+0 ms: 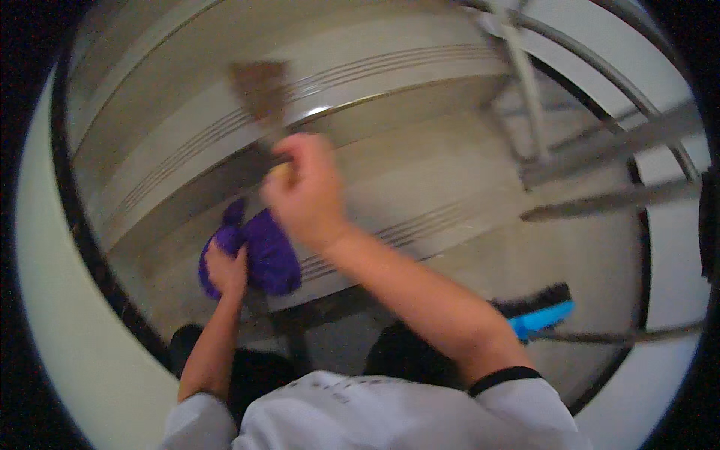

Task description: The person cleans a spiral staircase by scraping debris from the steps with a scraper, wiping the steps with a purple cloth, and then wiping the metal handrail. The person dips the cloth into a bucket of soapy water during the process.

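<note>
My right hand point(312, 197) reaches forward over the stairs, its fingers closed around the handle of a brush. The brush's brown, flared head point(260, 84) is blurred and appears over the grooved edge of the step ahead. Lower and to the left, my left hand point(228, 270) grips a bunched purple cloth point(273, 256). Part of that cloth spreads out to the right of my fingers, above the grooved strip of the nearer step point(360, 275).
A blue brush with black bristles point(540, 318) lies to the right, partly behind my right forearm. Metal railing bars point(607, 146) run along the right side. A pale wall point(50, 270) with a dark border curves along the left.
</note>
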`<state>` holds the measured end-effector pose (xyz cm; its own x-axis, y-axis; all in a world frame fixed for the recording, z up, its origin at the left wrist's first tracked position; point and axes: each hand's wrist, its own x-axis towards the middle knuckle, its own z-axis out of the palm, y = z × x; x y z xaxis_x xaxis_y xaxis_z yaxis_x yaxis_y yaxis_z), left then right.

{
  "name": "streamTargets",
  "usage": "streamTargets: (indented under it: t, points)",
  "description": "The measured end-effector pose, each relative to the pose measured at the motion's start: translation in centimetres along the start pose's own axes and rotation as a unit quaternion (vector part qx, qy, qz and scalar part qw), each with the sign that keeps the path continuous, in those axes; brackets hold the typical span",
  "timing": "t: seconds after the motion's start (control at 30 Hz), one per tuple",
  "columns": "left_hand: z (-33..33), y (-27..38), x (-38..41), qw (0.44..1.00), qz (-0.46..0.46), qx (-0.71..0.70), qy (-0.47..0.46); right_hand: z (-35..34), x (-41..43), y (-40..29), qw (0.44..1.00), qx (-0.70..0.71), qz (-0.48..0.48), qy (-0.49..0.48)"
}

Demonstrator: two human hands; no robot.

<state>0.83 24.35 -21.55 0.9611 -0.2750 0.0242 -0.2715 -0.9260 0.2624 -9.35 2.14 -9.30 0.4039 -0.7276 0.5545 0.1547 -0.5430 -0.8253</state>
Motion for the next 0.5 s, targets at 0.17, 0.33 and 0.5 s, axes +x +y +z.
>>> streamTargets:
  t: [0.17, 0.33, 0.5]
  points:
    - [3.0, 12.1, -6.8, 0.981, 0.146, -0.039, -0.123, -2.4, -0.1, -0.8, 0.995, 0.08, 0.045, -0.027]
    - [7.4, 26.2, -9.3, 0.95, 0.28, -0.124, -0.057, -3.4, 0.9, -1.8, 0.994, 0.101, 0.038, -0.001]
    - [11.0, 39.8, -8.9, 0.943, 0.324, -0.061, -0.04, -5.3, 2.2, -1.6, 0.993, 0.103, 0.032, 0.04]
